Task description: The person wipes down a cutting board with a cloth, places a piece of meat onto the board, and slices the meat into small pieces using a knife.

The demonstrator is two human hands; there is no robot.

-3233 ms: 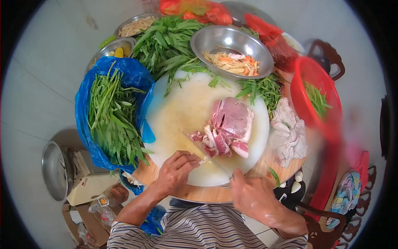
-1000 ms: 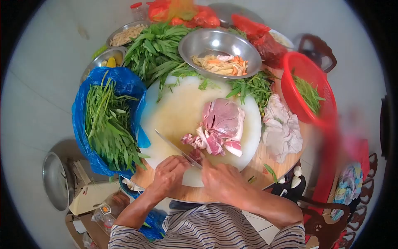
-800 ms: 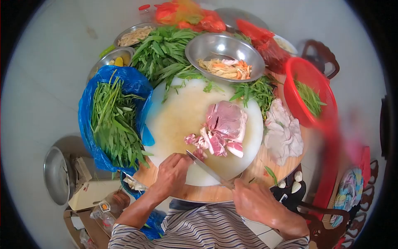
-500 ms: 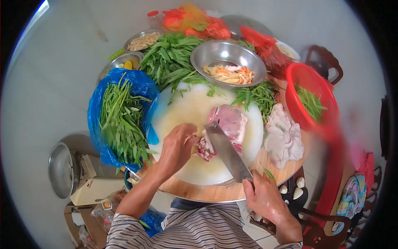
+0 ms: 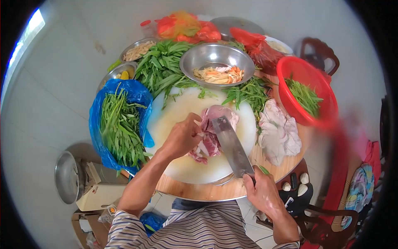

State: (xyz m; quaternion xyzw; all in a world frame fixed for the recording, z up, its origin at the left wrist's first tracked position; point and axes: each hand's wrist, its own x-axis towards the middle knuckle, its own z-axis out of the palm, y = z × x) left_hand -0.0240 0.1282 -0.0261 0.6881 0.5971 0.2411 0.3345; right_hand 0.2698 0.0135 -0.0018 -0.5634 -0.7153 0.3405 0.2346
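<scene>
Your right hand (image 5: 261, 191) is at the near-right edge of the table (image 5: 186, 189), fingers closed round the handle of a cleaver (image 5: 232, 143). Broad blade slants from that hand toward the far left; its far end overlaps the meat in view. Contact between blade and meat: cannot tell.

Your left hand (image 5: 182, 135) is over the middle of the white round board (image 5: 163, 120), fingers curled in against the left side of the meat (image 5: 217, 113). Whether they pinch it or only press: cannot tell, as the hand hides the fingertips.

Meat sits on the right half of the board, large piece on the far side, looser red and pale cuts toward the near side. One small scrap (image 5: 199, 158) lies at the near end, beside the cuts.

Round the board: left, a blue bag (image 5: 95, 124) with leafy stems (image 5: 120, 130) in it. Far side, a heap of greens (image 5: 161, 62), then a metal bowl (image 5: 213, 50) holding pale and orange strips (image 5: 219, 75). Right, a pale crumpled item (image 5: 277, 133), material unclear; beyond it, a red basket (image 5: 300, 70) with cut greens (image 5: 304, 95) inside.
</scene>
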